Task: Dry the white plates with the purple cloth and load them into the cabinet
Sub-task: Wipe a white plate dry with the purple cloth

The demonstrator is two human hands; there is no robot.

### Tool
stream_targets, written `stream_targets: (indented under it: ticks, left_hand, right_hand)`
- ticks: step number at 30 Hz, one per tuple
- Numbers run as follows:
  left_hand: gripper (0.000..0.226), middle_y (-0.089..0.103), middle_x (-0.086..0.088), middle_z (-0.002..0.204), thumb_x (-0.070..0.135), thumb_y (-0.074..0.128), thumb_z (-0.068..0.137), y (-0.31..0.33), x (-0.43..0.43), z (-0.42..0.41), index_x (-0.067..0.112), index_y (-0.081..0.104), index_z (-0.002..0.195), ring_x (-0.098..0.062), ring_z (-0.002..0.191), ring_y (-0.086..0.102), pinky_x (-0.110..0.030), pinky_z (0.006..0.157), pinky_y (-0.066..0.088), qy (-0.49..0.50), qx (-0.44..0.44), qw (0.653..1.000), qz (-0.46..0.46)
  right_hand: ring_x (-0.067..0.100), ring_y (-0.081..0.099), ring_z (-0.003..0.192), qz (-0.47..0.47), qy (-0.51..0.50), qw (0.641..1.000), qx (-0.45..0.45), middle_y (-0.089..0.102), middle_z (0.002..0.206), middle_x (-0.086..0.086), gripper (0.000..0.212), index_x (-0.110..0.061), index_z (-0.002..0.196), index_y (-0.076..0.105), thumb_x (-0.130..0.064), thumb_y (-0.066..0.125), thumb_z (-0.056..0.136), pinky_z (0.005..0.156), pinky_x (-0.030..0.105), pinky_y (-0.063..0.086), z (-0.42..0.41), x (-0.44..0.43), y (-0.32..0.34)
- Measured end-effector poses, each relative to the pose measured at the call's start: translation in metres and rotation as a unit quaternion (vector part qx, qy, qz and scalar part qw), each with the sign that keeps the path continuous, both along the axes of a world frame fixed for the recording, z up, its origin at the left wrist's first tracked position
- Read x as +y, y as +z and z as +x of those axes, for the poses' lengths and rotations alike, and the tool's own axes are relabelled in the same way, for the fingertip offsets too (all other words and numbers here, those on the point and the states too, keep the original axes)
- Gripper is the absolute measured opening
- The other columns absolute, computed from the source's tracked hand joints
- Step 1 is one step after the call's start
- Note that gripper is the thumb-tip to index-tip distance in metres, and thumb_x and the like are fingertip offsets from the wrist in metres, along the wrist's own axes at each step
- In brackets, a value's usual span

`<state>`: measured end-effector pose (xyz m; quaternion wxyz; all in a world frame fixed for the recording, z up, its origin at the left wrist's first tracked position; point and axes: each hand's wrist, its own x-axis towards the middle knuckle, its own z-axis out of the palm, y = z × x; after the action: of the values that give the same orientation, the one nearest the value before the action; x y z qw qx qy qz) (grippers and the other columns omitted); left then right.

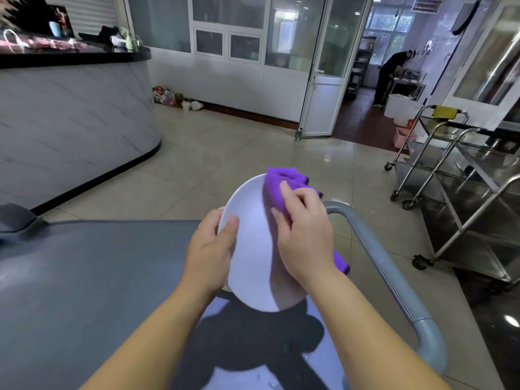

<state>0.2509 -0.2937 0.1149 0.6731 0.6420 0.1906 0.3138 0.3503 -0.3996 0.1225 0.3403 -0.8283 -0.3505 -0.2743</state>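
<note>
Left fingers: the left hand (209, 246) grips the rim of the white plate (250, 249), thumb laid on its face, the other fingers hidden behind it.
Right fingers: the right hand (304, 235) is curled over the purple cloth (274, 190), pressing it to the right side of the plate.
Plate: held in the air and tilted toward the person, above the near end of a grey trolley (84, 277) and beside its handle (394, 277).
Cloth: bunched, covering the plate's upper right rim, with one end hanging out below the right wrist.
Step in hand: drying, by the look of it, with the cloth on only one side of the face.
Next move: likely a sweep across the bare left half and the back, the left grip shifting so no patch is missed. Then comes the carry to the cabinet, which cannot be picked out from here.
Below: a pale surface with droplets. Whether it is more plates cannot be told.
Room: steel trolleys (450, 192) stand well apart on the right, and a person (389, 77) bends over work beyond the far doorway.
</note>
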Motion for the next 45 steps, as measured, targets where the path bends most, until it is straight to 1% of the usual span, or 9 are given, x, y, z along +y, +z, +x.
stream_targets:
  ticks: [4,7,12,18,25,33,37,41,45]
  left_hand:
    - [0.029,0.057,-0.006,0.073,0.026,0.045,0.101,-0.001,0.008,-0.001,0.015,0.06,0.079,-0.017,0.068,0.051,-0.033,0.066,0.042,0.017,-0.022,1.0,-0.013]
    - [0.035,0.05,0.012,0.057,0.028,0.046,0.101,0.0,0.02,-0.004,0.021,0.053,0.068,-0.006,0.055,0.043,-0.027,0.056,0.037,0.047,-0.02,0.998,0.022]
    - [0.026,0.062,0.005,0.074,0.049,0.049,0.084,-0.001,0.027,-0.004,0.026,0.057,0.076,-0.016,0.07,0.056,-0.036,0.065,0.045,0.01,0.004,1.0,0.016]
    - [0.023,0.057,0.01,0.068,0.033,0.046,0.1,0.002,0.016,0.003,0.018,0.052,0.084,-0.007,0.058,0.05,-0.019,0.051,0.04,-0.025,0.015,0.999,0.022]
    - [0.038,0.033,0.012,0.05,0.029,0.042,0.102,0.005,0.015,0.01,0.017,0.037,0.067,-0.001,0.042,0.029,-0.014,0.041,0.027,0.051,0.042,0.997,0.033]
    - [0.026,0.047,-0.007,0.082,0.037,0.045,0.1,0.001,0.02,0.015,0.014,0.05,0.089,-0.021,0.077,0.043,-0.036,0.07,0.036,0.054,0.078,0.99,-0.102]
    - [0.014,0.057,-0.007,0.085,0.025,0.049,0.1,0.003,0.018,0.014,0.013,0.052,0.092,-0.022,0.064,0.057,-0.028,0.054,0.047,0.012,0.092,0.981,-0.169]
    - [0.009,0.051,-0.015,0.085,0.002,0.05,0.093,0.008,0.015,0.012,0.009,0.045,0.09,-0.024,0.056,0.058,-0.03,0.044,0.051,-0.028,0.102,0.976,-0.192]
    - [0.008,0.059,-0.019,0.072,0.003,0.049,0.094,0.01,0.015,0.012,-0.002,0.044,0.096,-0.027,0.051,0.064,-0.042,0.053,0.06,-0.069,0.127,0.967,-0.212]
  right_hand:
    - [0.032,0.052,0.078,-0.036,0.172,0.982,-0.069,0.059,0.102,0.01,0.038,-0.011,0.123,0.064,-0.014,0.051,0.088,0.064,0.045,0.049,-0.005,-0.001,-0.016]
    - [0.03,0.051,0.08,-0.081,0.259,0.958,-0.089,0.056,0.107,0.007,0.044,-0.018,0.126,0.057,-0.006,0.049,0.085,0.064,0.043,0.048,-0.008,-0.019,-0.042]
    - [0.028,0.049,0.075,-0.098,0.189,0.968,-0.136,0.054,0.104,0.005,0.057,-0.021,0.126,0.055,0.008,0.055,0.077,0.058,0.038,0.046,0.011,-0.038,-0.069]
    - [0.031,0.052,0.08,0.047,0.04,0.998,-0.025,0.058,0.096,0.009,0.037,-0.006,0.121,0.066,-0.009,0.051,0.088,0.072,0.028,0.038,0.026,-0.013,-0.035]
    - [0.026,0.051,0.098,-0.112,0.225,0.968,0.004,0.055,0.117,-0.002,0.04,-0.025,0.132,0.058,-0.033,0.049,0.094,0.084,0.044,0.046,0.003,-0.028,-0.048]
    - [0.023,0.026,0.138,-0.222,0.176,0.959,0.031,0.027,0.153,0.004,0.09,-0.034,0.148,0.03,-0.076,0.055,0.072,0.109,0.044,0.022,-0.013,-0.039,-0.058]
    - [0.028,0.052,0.117,-0.188,0.129,0.972,-0.048,0.051,0.139,0.004,0.084,-0.026,0.136,0.044,-0.02,0.067,0.055,0.085,0.043,0.041,-0.008,-0.038,-0.059]
    - [0.02,0.052,0.095,-0.12,0.138,0.98,-0.074,0.063,0.123,-0.007,0.066,-0.026,0.125,0.053,-0.012,0.046,0.061,0.071,0.034,0.043,-0.005,-0.045,-0.06]
    - [0.012,0.046,0.078,-0.096,0.177,0.98,-0.006,0.057,0.1,-0.019,0.054,-0.025,0.116,0.062,-0.002,0.069,0.067,0.064,0.023,0.038,0.003,-0.053,-0.05]
